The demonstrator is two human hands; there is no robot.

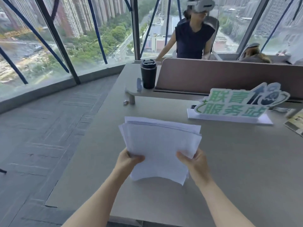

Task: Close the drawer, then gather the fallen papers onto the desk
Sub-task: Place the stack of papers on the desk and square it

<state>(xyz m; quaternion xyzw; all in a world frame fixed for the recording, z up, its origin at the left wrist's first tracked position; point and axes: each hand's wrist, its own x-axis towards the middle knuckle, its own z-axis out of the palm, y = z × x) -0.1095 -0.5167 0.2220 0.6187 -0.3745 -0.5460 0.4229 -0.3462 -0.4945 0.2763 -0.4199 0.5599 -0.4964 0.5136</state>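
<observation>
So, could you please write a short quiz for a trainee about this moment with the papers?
1. True or false: both hands grip the paper stack.
2. What stands on the raised shelf? A) a black travel mug B) a laptop C) a plant
3. Which desk item lies just beyond the papers, to the right?

Key:
1. True: the left hand and right hand hold its near corners.
2. A, the black travel mug.
3. The green-lettered sign, standing on the desk.
</observation>
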